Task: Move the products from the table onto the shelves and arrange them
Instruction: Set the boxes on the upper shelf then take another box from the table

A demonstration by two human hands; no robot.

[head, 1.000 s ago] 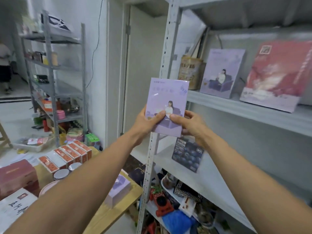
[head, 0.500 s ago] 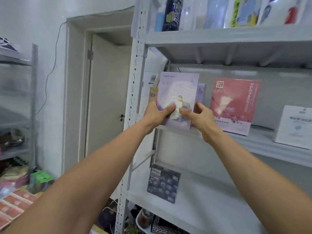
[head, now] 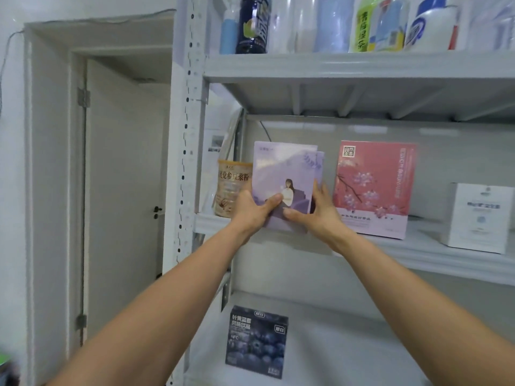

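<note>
I hold a flat lilac box [head: 281, 174] with a seated woman printed on it, upright at the front edge of the middle shelf [head: 418, 254]. My left hand [head: 252, 211] grips its lower left corner, thumb across the front. My right hand [head: 316, 211] grips its lower right corner. Right behind it stands a second lilac box [head: 320, 165] of the same kind, only its right edge showing. The table is out of view.
A tan tin [head: 232, 188] stands left of the lilac boxes, a pink blossom box [head: 373, 188] to their right, then a white box [head: 479, 218]. Bottles [head: 362, 23] line the top shelf. A dark blueberry box [head: 256, 341] sits on the lower shelf. A door [head: 122, 190] is at left.
Both hands carried the lilac box up from chest height to the middle shelf, in front of the matching box. My view turned away from the table toward the shelves.
</note>
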